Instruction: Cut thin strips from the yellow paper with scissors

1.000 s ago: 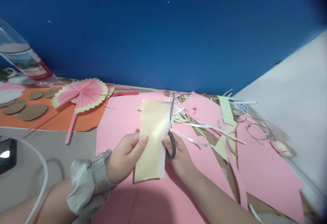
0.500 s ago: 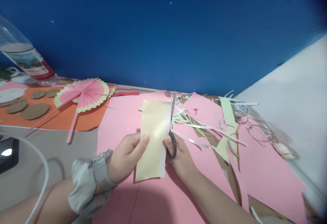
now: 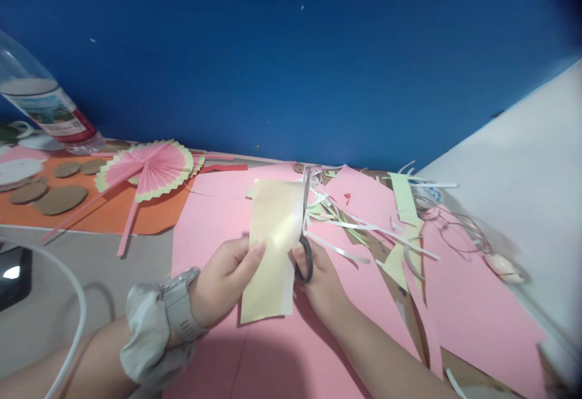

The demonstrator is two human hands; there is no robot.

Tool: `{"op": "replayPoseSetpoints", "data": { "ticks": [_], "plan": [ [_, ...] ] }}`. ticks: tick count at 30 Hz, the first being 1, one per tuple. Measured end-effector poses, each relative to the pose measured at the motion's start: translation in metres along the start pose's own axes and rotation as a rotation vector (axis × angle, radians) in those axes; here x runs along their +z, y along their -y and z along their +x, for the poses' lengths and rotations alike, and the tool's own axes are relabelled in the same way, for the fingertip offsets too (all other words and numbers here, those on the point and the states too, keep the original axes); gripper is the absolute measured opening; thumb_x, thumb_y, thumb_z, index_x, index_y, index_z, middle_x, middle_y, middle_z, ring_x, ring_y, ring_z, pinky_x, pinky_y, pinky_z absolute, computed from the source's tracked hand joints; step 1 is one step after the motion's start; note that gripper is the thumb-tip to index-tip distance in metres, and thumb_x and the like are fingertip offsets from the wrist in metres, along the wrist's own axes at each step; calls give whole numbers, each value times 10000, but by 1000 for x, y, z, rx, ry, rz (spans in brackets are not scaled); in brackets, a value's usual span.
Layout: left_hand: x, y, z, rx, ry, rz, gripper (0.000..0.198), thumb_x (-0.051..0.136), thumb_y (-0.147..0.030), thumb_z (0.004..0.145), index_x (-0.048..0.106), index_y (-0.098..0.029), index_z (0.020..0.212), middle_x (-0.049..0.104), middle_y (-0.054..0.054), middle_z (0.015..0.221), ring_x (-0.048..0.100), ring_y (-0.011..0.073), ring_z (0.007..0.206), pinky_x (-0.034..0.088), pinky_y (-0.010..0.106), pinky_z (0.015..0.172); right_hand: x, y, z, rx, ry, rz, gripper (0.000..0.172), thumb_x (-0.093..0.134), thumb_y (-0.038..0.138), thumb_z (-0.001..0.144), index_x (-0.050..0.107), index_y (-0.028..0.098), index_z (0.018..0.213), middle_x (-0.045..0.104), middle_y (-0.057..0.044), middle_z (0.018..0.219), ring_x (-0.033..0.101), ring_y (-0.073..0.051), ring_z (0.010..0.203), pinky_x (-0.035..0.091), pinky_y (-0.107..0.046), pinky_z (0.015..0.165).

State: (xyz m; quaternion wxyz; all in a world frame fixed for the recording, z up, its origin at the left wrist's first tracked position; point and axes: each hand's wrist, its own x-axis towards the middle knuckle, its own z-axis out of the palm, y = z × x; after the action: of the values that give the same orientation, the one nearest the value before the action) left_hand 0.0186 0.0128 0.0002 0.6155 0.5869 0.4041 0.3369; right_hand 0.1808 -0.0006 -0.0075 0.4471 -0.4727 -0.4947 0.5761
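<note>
The left hand (image 3: 222,274) pinches the left edge of a pale-yellow rectangular sheet of paper (image 3: 268,253), thumb flat on its face, while the right hand (image 3: 325,274) grips a pair of scissors with black looped handles (image 3: 310,262), its thumb at the loop by the sheet's right edge. The blades point away from the person along that edge, next to a white margin; how far they are parted cannot be told. A grey wristwatch (image 3: 182,305) and a pale-grey fabric scrunchie (image 3: 148,332) circle the left wrist. The paper is in front of the person, over a large pink paper sheet (image 3: 209,223). Just beyond the right hand lie narrow white and green paper strips (image 3: 336,220), with a light-green paper rectangle (image 3: 404,199) farther right. To the left, a pink pleated paper fan with a yellow-green rim (image 3: 168,168) rests partly on an orange sheet (image 3: 159,217), near brown cardboard discs (image 3: 61,199). Behind them stands a clear plastic bottle with a printed label (image 3: 50,111), before a dark-blue wall (image 3: 273,71).
</note>
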Motion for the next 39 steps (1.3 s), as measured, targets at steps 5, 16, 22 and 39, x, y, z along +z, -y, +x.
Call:
{"op": "replayPoseSetpoints", "data": {
  "ticks": [5, 16, 22, 39],
  "plan": [
    [0, 2, 0, 10, -5, 13, 471, 395, -523, 928, 633, -141, 788, 661, 44, 676, 609, 160, 590, 477, 245, 529, 0, 0, -1, 5, -1, 25, 481, 524, 624, 856, 467, 191, 652, 489, 52, 459, 431, -86, 358, 333, -203, 358],
    [-1, 3, 0, 8, 0, 4, 460, 407, -516, 929, 640, -134, 822, 680, 55, 713, 622, 167, 614, 487, 256, 551, -1, -2, -1, 16, -10, 23, 492, 521, 625, 857, 451, 194, 631, 467, 54, 457, 412, -81, 356, 317, -201, 356],
    [-2, 7, 0, -22, -8, 36, 491, 388, -529, 928, 643, -129, 802, 674, 64, 730, 625, 182, 635, 492, 272, 562, -1, -4, 0, 6, 15, 74, 495, 529, 625, 853, 444, 191, 632, 440, 64, 458, 377, -67, 351, 287, -190, 349],
    [-1, 3, 2, 10, -21, 59, 457, 398, -494, 927, 587, -151, 692, 597, 18, 627, 527, 126, 543, 415, 217, 483, -1, -1, 1, -3, 2, 30, 489, 541, 641, 833, 471, 191, 655, 466, 52, 476, 408, -78, 366, 337, -197, 359]
  ]
}}
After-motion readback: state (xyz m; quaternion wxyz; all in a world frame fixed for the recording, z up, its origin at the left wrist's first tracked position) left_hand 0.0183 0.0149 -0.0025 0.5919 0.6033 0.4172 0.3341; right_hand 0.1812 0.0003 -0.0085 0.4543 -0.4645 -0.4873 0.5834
